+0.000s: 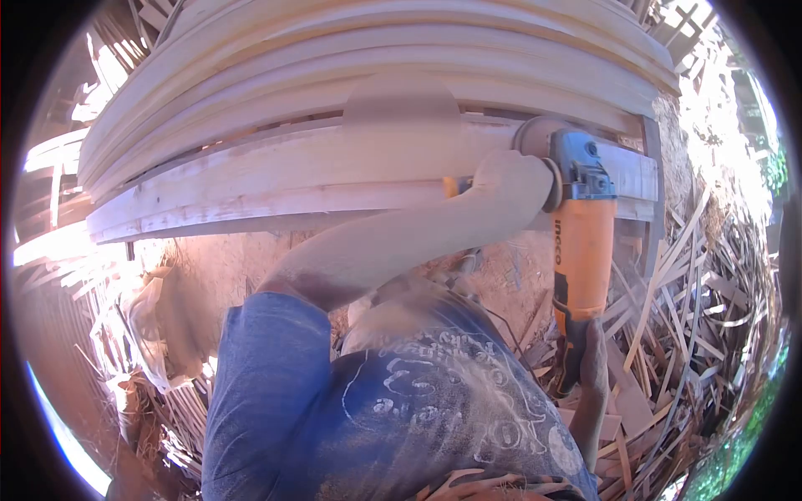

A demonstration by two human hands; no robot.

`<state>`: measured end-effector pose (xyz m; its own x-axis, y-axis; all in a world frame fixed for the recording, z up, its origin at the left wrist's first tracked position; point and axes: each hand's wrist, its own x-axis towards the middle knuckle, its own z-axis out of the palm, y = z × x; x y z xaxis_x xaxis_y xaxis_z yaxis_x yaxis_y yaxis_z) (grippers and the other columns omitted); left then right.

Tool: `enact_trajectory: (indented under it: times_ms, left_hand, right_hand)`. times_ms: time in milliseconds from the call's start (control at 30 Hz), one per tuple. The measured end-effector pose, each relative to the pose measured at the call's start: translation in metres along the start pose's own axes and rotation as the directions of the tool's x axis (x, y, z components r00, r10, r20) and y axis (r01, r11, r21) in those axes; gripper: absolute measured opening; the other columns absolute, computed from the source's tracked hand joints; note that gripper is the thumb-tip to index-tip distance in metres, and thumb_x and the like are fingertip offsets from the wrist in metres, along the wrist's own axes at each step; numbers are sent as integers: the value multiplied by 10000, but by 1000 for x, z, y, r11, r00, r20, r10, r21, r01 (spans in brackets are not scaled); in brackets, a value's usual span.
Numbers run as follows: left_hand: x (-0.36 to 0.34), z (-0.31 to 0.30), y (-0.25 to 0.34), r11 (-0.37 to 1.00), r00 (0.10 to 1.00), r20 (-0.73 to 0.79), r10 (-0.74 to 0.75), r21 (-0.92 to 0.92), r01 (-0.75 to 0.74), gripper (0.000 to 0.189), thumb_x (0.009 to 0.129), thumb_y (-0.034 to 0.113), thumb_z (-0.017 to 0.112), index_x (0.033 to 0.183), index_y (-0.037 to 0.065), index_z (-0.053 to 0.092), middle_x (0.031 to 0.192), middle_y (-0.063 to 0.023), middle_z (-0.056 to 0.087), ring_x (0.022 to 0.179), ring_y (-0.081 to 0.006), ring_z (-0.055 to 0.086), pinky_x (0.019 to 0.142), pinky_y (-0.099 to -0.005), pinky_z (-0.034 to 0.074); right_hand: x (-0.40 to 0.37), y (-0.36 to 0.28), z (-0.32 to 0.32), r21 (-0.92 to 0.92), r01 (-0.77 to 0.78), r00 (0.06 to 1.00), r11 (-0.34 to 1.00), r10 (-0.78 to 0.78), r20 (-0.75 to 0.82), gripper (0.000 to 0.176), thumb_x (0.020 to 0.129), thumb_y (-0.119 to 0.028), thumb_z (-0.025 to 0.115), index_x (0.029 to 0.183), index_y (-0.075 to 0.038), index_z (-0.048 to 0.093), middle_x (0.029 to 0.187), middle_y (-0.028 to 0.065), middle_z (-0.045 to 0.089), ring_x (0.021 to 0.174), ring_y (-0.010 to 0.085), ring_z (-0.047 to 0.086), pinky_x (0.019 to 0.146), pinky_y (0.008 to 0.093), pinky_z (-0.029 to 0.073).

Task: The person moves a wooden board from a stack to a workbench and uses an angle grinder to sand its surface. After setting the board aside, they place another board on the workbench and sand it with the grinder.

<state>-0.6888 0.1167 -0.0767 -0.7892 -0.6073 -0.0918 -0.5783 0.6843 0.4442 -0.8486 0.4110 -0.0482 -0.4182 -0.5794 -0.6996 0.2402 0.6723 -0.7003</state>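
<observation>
An orange and black angle grinder [585, 242] is held with its disc end against the near wooden board [309, 159], toward the board's right end. My left hand [510, 179] is closed round the side handle [452, 186] near the grinder's head; its fingers are mostly hidden behind the hand. Lower down, my right hand [593, 363] is wrapped round the black rear grip of the grinder. The round disc [539, 134] shows partly behind the tool's head.
More long boards [376, 42] lie side by side beyond the near one. A dark upright piece [652, 192] stands at their right end. Wood strips and offcuts [693, 326] cover the ground at the right. A pale sack-like object [150, 321] lies at the left.
</observation>
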Motion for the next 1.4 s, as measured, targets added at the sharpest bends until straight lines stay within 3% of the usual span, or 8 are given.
enact_trajectory:
  times_ms: [133,233,433,700,867,1000,1233,1400]
  left_hand:
    - [-128,-71,-78,899,897,88,-433,-32,437,145,791,132,634,892,54,704,883,-157,707,849,-336,693,740,-430,549]
    - [-206,-72,-137,812,811,-79,-580,-130,569,203,782,151,656,948,41,695,842,-198,698,829,-375,679,755,-456,532]
    - [-300,-88,-178,708,675,-223,-704,-140,692,181,795,167,686,927,43,685,835,-210,684,824,-383,673,681,-454,522]
    - [-227,-65,-98,837,856,-59,-514,-255,485,185,787,196,711,851,23,689,760,-194,677,755,-357,677,636,-424,520]
    - [-123,-29,-18,977,952,244,-187,-58,206,184,822,228,651,938,94,698,850,-135,707,799,-319,697,705,-428,553]
    - [-30,-5,35,967,952,302,42,-253,37,150,795,139,634,915,81,703,892,-154,709,855,-294,704,742,-410,561]
    - [105,25,131,968,955,187,232,50,-245,169,794,158,684,952,157,741,971,-84,729,934,-237,707,758,-351,555]
    - [98,40,98,985,985,-85,150,94,-142,134,770,148,683,892,113,727,898,-77,728,840,-219,717,678,-358,558]
  right_hand:
    - [13,-16,99,-276,389,888,879,-278,366,526,1009,-406,457,1368,-25,403,1124,90,580,862,150,614,736,279,517]
    - [11,-52,175,-392,409,827,824,-154,541,621,990,-416,502,1430,-10,338,1245,127,551,1106,200,559,947,328,454]
    - [18,-78,268,-524,466,733,713,20,680,741,931,-517,551,1416,4,345,1177,229,605,1095,316,607,941,393,451]
    - [-4,-69,151,-619,302,876,725,45,479,806,886,-534,588,1425,14,344,1167,238,618,1094,324,616,928,393,469]
    - [-28,-10,41,-209,128,947,970,-58,315,783,920,-517,546,1460,5,325,1321,161,547,1200,252,542,996,365,432]
    - [-27,46,-40,-141,113,993,984,-105,61,669,983,-488,466,1419,11,375,1283,130,564,1120,206,566,946,307,447]
    - [1,28,-116,170,-89,949,981,135,-284,612,954,-630,417,1139,-62,551,765,79,622,585,157,598,504,276,489]
    - [16,4,-85,132,-71,981,989,94,-171,609,941,-653,414,1104,-84,555,669,82,612,507,169,587,438,289,479]
